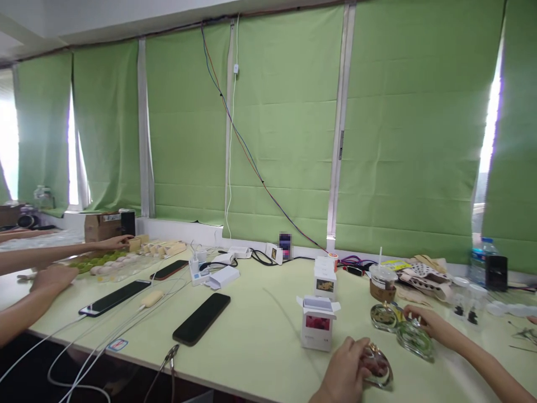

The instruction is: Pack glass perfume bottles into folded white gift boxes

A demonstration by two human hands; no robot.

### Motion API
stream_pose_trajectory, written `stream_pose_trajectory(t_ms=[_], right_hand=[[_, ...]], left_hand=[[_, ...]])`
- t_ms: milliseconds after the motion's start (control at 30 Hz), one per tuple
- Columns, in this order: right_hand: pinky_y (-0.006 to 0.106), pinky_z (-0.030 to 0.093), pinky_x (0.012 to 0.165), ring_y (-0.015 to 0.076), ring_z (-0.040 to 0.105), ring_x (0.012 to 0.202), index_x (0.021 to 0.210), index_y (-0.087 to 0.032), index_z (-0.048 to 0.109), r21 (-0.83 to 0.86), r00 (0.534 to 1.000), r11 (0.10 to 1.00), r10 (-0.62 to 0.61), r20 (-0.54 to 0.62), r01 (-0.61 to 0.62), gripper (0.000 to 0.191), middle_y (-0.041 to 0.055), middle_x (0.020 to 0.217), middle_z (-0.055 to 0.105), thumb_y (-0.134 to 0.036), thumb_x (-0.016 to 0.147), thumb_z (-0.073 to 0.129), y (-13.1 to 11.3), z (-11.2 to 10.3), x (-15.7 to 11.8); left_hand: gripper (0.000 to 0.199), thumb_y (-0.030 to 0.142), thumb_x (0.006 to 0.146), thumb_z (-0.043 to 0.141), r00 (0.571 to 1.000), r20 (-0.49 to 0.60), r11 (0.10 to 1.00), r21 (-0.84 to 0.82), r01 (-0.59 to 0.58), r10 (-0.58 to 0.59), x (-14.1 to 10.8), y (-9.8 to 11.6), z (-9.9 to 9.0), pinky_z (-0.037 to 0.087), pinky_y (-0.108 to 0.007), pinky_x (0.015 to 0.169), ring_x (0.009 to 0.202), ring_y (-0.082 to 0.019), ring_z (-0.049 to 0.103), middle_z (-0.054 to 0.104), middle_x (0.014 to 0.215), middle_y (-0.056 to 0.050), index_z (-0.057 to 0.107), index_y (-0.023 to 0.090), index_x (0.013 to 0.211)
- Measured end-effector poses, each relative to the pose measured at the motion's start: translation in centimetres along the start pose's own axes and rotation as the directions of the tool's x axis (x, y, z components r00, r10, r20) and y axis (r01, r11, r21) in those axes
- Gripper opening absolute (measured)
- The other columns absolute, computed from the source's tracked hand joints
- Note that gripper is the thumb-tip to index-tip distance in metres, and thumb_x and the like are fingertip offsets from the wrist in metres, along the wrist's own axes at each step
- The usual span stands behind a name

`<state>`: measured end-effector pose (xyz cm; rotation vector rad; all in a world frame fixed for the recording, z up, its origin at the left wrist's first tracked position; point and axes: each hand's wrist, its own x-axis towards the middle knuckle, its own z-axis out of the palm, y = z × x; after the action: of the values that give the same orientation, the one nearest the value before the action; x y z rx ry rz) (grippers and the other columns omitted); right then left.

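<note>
My left hand [343,372] is closed around a rounded glass bottle [380,368] with dark red contents and a gold-coloured neck, like a perfume bottle. To its right, my right hand [425,320] reaches in with bent fingers at the top of a similar green glass bottle [415,342], which leans back near the table. A third rounded glass bottle [383,318], brownish inside, lies just left of the green one. Left of my hands stands a small white box [317,338] with a red picture and opened flaps. Behind it is a white box with a gold picture [325,285].
At left, a co-worker's hands [54,277] are near egg-like pieces [112,264] in a tray. Phones [202,320] and white cables lie across the left side. A cup with a straw [382,282], clear plastic cups [475,305] and cloth [423,277] stand at right.
</note>
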<state>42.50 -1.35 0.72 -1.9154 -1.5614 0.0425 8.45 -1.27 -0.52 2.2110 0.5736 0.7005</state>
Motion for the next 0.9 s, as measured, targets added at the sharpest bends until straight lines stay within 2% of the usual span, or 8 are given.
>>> stream_pose_trajectory(t_ms=[100,200,367,433,467,600,767,900], right_hand=[[0.030,0.051,0.061,0.0228,0.064,0.065,0.067,-0.024,0.066,0.084,0.998,0.996,-0.016,0.058,0.012,0.018,0.0032,0.069,0.070,-0.033,0.056,0.055,0.9,-0.5,-1.3],[0.037,0.054,0.074,0.0303,0.068,0.083,0.068,-0.023,0.063,0.270,0.991,0.956,0.128,-0.033,-0.114,0.026,0.0100,0.082,0.073,-0.046,0.057,0.060,1.9,-1.3,-3.6],[0.038,0.058,0.076,0.0350,0.065,0.099,0.077,-0.022,0.062,0.668,0.853,0.696,0.493,-0.175,-0.265,0.039,0.0133,0.097,0.071,-0.049,0.051,0.071,1.6,-1.7,-9.1],[0.035,0.059,0.072,0.0315,0.068,0.091,0.088,-0.022,0.063,0.759,0.842,0.594,0.526,-0.119,-0.265,0.047,0.0101,0.090,0.072,-0.052,0.053,0.072,0.3,-1.1,-11.2],[0.032,0.059,0.074,0.0288,0.068,0.091,0.096,-0.022,0.063,0.800,0.876,0.540,0.480,-0.038,-0.261,0.051,0.0084,0.095,0.071,-0.052,0.055,0.072,-0.5,-0.7,-12.1],[0.030,0.061,0.064,0.0236,0.069,0.077,0.102,-0.026,0.063,0.883,0.900,0.360,0.414,0.137,-0.300,0.053,0.0047,0.090,0.072,-0.056,0.059,0.071,-4.0,1.5,-14.5],[0.035,0.060,0.051,0.0240,0.066,0.058,0.073,-0.026,0.063,0.863,0.920,0.431,0.381,0.089,-0.262,0.033,0.0068,0.074,0.070,-0.058,0.070,0.060,-7.2,3.1,-14.8],[0.032,0.059,0.058,0.0256,0.068,0.070,0.081,-0.024,0.065,0.770,0.925,0.602,0.377,-0.042,-0.211,0.037,0.0071,0.078,0.072,-0.059,0.070,0.059,-7.9,3.0,-13.8]], left_hand=[[0.069,0.001,0.068,0.049,1.000,-0.016,0.999,0.026,0.023,-0.023,-0.4,0.0,-0.1,0.038,-0.034,0.099,0.110,-0.025,0.051,0.053,0.119,-0.009,0.045,0.021,0.134],[0.067,0.002,0.070,0.047,0.997,-0.043,0.997,0.054,0.063,-0.061,-0.7,0.2,-0.3,0.037,-0.034,0.100,0.112,-0.025,0.051,0.052,0.121,-0.010,0.043,0.019,0.135],[0.063,0.004,0.075,0.046,0.994,-0.060,0.992,0.073,0.099,-0.095,-1.4,0.7,-0.9,0.036,-0.033,0.102,0.112,-0.024,0.050,0.051,0.122,-0.011,0.042,0.017,0.136],[0.063,0.003,0.074,0.045,0.994,-0.066,0.994,0.063,0.089,-0.085,-1.6,0.7,-1.0,0.036,-0.031,0.102,0.112,-0.023,0.050,0.051,0.121,-0.011,0.042,0.016,0.136],[0.063,0.002,0.074,0.045,0.994,-0.072,0.995,0.057,0.083,-0.078,-1.6,0.7,-1.0,0.036,-0.030,0.102,0.112,-0.023,0.051,0.051,0.121,-0.011,0.043,0.016,0.135],[0.062,0.003,0.075,0.045,0.993,-0.098,0.996,0.044,0.077,-0.072,-1.7,0.7,-1.1,0.034,-0.029,0.103,0.112,-0.022,0.050,0.052,0.122,-0.010,0.044,0.017,0.135],[0.063,0.002,0.074,0.044,0.992,-0.100,0.997,0.033,0.075,-0.072,-1.9,0.9,-1.1,0.034,-0.029,0.104,0.113,-0.021,0.049,0.052,0.122,-0.010,0.044,0.017,0.135],[0.064,0.002,0.073,0.045,0.992,-0.099,0.997,0.028,0.078,-0.075,-1.9,0.7,-1.0,0.035,-0.030,0.103,0.112,-0.022,0.050,0.052,0.121,-0.009,0.044,0.019,0.135]])
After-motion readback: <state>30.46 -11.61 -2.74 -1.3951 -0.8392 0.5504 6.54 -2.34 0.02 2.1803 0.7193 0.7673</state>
